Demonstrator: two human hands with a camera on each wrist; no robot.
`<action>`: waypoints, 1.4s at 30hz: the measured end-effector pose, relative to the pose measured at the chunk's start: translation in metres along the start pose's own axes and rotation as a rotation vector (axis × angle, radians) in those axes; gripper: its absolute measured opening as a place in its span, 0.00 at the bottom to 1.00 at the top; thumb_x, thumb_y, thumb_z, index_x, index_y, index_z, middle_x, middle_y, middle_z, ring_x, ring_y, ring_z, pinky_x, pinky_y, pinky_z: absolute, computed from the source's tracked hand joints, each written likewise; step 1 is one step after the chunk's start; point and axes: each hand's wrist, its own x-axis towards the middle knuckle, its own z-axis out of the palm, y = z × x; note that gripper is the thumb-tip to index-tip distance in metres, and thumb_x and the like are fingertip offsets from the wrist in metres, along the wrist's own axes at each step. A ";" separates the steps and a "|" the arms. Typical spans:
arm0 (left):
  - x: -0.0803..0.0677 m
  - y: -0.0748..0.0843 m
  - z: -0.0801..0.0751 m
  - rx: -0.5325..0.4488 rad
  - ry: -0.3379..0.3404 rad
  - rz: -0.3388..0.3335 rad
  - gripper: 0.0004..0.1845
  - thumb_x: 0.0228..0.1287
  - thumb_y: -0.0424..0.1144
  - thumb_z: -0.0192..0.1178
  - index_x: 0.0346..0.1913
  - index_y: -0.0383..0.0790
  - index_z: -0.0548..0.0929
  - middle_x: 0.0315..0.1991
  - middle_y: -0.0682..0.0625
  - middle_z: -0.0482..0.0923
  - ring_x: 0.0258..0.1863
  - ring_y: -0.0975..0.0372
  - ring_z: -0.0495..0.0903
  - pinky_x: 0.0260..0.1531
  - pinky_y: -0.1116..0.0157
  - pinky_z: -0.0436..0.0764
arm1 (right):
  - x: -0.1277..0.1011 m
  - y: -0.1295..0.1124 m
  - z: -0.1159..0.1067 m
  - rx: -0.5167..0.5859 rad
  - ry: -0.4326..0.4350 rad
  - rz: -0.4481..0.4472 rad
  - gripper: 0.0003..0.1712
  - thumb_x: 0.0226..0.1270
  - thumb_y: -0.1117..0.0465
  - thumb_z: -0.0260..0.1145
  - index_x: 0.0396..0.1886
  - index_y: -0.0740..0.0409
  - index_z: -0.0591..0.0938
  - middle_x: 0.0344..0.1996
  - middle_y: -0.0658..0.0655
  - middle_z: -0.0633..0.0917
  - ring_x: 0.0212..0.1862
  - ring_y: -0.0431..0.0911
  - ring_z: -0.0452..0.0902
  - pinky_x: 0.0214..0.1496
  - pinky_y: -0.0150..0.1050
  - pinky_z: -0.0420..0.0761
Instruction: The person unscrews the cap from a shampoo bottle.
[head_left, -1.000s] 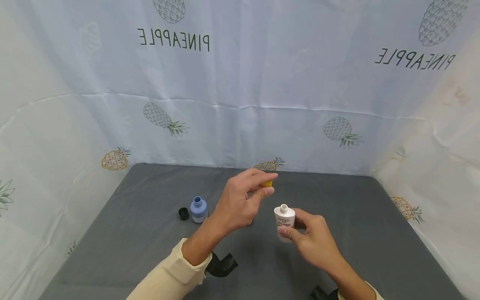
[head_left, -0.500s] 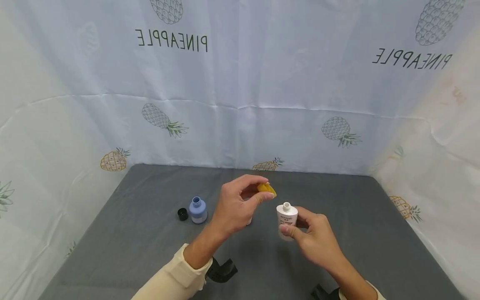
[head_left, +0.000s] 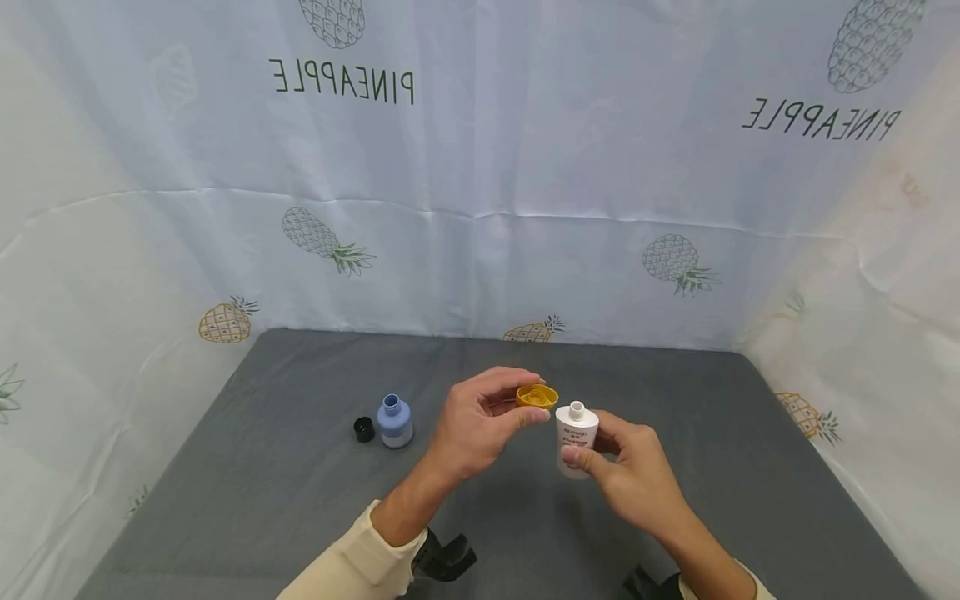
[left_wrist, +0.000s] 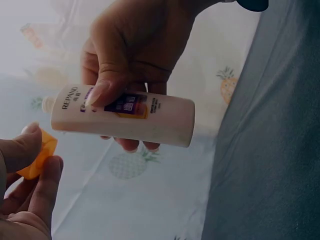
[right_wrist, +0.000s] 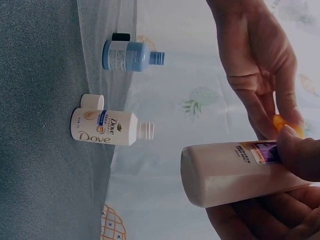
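Observation:
My left hand (head_left: 471, 427) pinches a yellow bottle cap (head_left: 537, 397) between thumb and fingers, its hollow inner side facing up toward the head camera. Just right of it, my right hand (head_left: 637, 471) grips a white shampoo-type bottle (head_left: 576, 435) with printed text, held roughly upright above the table. The bottle's narrow neck (head_left: 577, 409) is uncovered, with the cap close beside it but apart. In the left wrist view, the bottle (left_wrist: 172, 120) shows a purple and orange label, and the thumb presses on its front. The orange-looking cap (left_wrist: 44, 156) sits near the neck end there.
A blue bottle (head_left: 394, 423) without its cap stands on the grey table (head_left: 285, 492), with a black cap (head_left: 363, 429) beside it. In the right wrist view, an uncapped white Dove bottle (right_wrist: 105, 126) stands next to a white cap (right_wrist: 92, 102). A pineapple-print curtain (head_left: 480, 150) hangs behind.
My left hand has come down toward the bottle's neck, and the yellow cap has turned so its hollow side shows. My right hand and the bottle have shifted slightly right.

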 end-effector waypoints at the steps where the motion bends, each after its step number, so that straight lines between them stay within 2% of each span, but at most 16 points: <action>1: 0.000 0.000 0.000 -0.009 -0.006 -0.014 0.21 0.60 0.31 0.75 0.57 0.36 0.87 0.54 0.40 0.87 0.51 0.52 0.89 0.53 0.67 0.88 | 0.000 0.000 0.000 0.004 -0.002 0.001 0.17 0.62 0.66 0.77 0.50 0.63 0.87 0.36 0.55 0.93 0.39 0.36 0.90 0.40 0.35 0.89; 5: -0.001 -0.002 0.001 -0.058 -0.013 -0.073 0.21 0.59 0.30 0.76 0.56 0.37 0.88 0.53 0.39 0.88 0.51 0.52 0.90 0.51 0.67 0.89 | 0.000 0.000 -0.001 0.012 -0.005 0.005 0.18 0.62 0.66 0.77 0.51 0.63 0.87 0.37 0.55 0.93 0.39 0.36 0.90 0.41 0.35 0.89; 11: -0.003 -0.005 0.005 -0.084 0.045 -0.141 0.22 0.57 0.28 0.77 0.57 0.37 0.88 0.54 0.39 0.89 0.51 0.51 0.91 0.49 0.66 0.89 | 0.001 0.004 -0.003 0.017 0.008 0.013 0.17 0.61 0.67 0.77 0.50 0.64 0.87 0.38 0.56 0.93 0.40 0.34 0.89 0.43 0.33 0.89; 17: -0.005 -0.008 0.012 -0.042 0.068 -0.121 0.21 0.58 0.31 0.77 0.56 0.37 0.89 0.53 0.41 0.90 0.51 0.51 0.91 0.50 0.68 0.89 | 0.001 0.010 -0.004 0.024 0.004 0.034 0.18 0.62 0.67 0.77 0.51 0.64 0.87 0.39 0.58 0.93 0.42 0.36 0.89 0.45 0.32 0.88; 25: -0.007 -0.015 0.020 -0.020 0.062 -0.119 0.20 0.61 0.34 0.76 0.57 0.40 0.89 0.54 0.42 0.89 0.52 0.51 0.90 0.50 0.68 0.88 | 0.003 0.020 -0.005 0.013 0.031 0.009 0.17 0.61 0.68 0.77 0.50 0.66 0.87 0.39 0.59 0.93 0.42 0.36 0.89 0.46 0.30 0.88; 30: -0.007 -0.019 0.025 0.005 0.072 -0.102 0.20 0.62 0.35 0.75 0.57 0.40 0.89 0.56 0.41 0.88 0.52 0.51 0.90 0.50 0.68 0.89 | 0.004 0.024 -0.005 0.005 0.038 0.027 0.17 0.61 0.68 0.77 0.50 0.66 0.87 0.39 0.59 0.93 0.42 0.35 0.89 0.46 0.30 0.88; 42: -0.005 -0.036 0.043 -0.002 0.099 -0.119 0.19 0.60 0.30 0.75 0.55 0.38 0.89 0.56 0.42 0.88 0.53 0.52 0.90 0.51 0.68 0.88 | 0.007 0.035 -0.005 0.021 0.063 0.052 0.18 0.61 0.69 0.77 0.51 0.67 0.86 0.40 0.61 0.92 0.42 0.33 0.87 0.43 0.30 0.87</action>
